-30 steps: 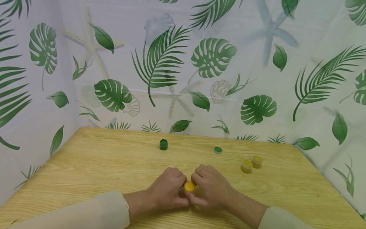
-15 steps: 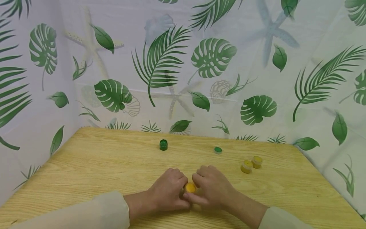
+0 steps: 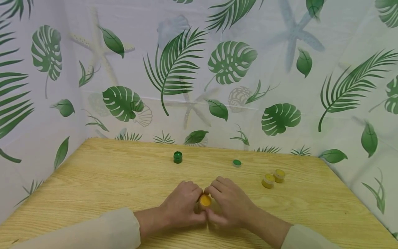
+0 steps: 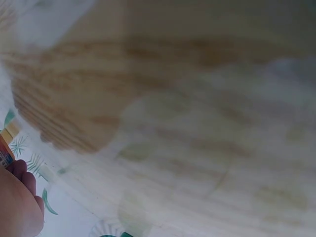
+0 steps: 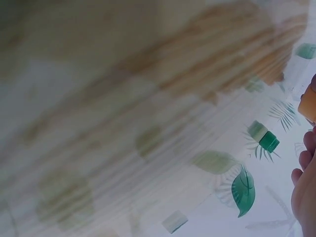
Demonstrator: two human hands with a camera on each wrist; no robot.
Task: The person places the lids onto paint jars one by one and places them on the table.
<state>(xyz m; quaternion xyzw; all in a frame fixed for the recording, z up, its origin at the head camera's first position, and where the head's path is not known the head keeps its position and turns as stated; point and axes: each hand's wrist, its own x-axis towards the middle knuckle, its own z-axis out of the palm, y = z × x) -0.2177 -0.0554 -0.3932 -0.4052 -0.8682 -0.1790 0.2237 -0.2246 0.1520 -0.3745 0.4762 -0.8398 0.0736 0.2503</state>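
A small paint jar with an orange-yellow top (image 3: 205,200) is between my hands near the front of the table. My left hand (image 3: 183,204) grips its left side with curled fingers. From the right, my right hand (image 3: 229,203) pinches it between thumb and fingers. Whether its lid is on cannot be told. In the left wrist view, part of the orange jar (image 4: 6,155) with a printed label shows beside the left fingers (image 4: 29,182). In the right wrist view, the orange jar (image 5: 308,104) is cut off at the edge, by the right fingers (image 5: 303,159).
A green paint jar (image 3: 178,157) stands toward the back of the wooden table (image 3: 118,173). Right of it lies a green lid with a clear rim (image 3: 237,163). Two yellow round pieces (image 3: 268,181) sit close together at the right. A leaf-patterned cloth (image 3: 192,69) hangs behind.
The orange jar dips slightly toward me, then rises back and a little left. My right fingers and thumb shift their hold around it. The other things stay put.
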